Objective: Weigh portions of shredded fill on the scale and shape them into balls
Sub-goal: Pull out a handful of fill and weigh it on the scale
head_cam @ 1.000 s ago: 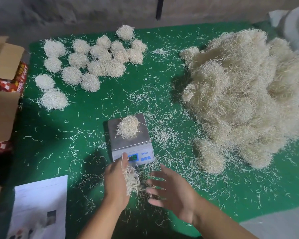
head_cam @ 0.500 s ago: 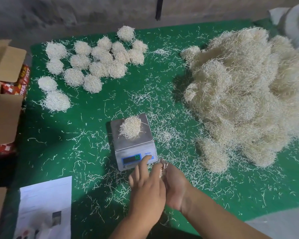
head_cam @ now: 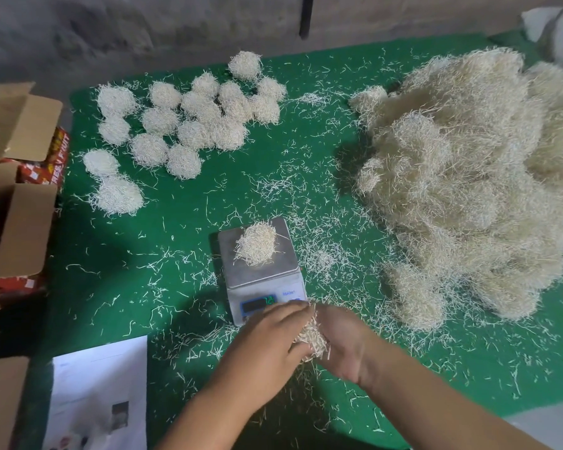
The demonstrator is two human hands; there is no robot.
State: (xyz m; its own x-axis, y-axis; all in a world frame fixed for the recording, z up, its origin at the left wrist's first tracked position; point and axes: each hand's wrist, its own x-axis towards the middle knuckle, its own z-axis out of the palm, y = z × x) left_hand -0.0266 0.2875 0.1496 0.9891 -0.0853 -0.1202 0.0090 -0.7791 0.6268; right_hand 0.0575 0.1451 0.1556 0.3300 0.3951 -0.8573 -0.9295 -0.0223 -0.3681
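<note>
A small digital scale (head_cam: 285, 292) stands on the green mat (head_cam: 189, 241) with a loose portion of shredded fill (head_cam: 255, 243) on its steel platform. Just in front of the scale, my left hand (head_cam: 264, 349) and my right hand (head_cam: 342, 342) cup a clump of fill (head_cam: 311, 337) between them, fingers curled round it. A big heap of pale shredded fill (head_cam: 468, 177) lies at the right. Several finished balls (head_cam: 189, 121) sit in a cluster at the back left.
Open cardboard boxes (head_cam: 13, 177) with red cartons stand off the mat's left edge. A white printed sheet (head_cam: 101, 394) lies at the front left. Loose shreds (head_cam: 319, 254) litter the mat around the scale. A grey wall (head_cam: 143, 30) runs behind.
My right hand came in from open beside the clump and closed against my left hand. Both hands now press the clump together in front of the scale.
</note>
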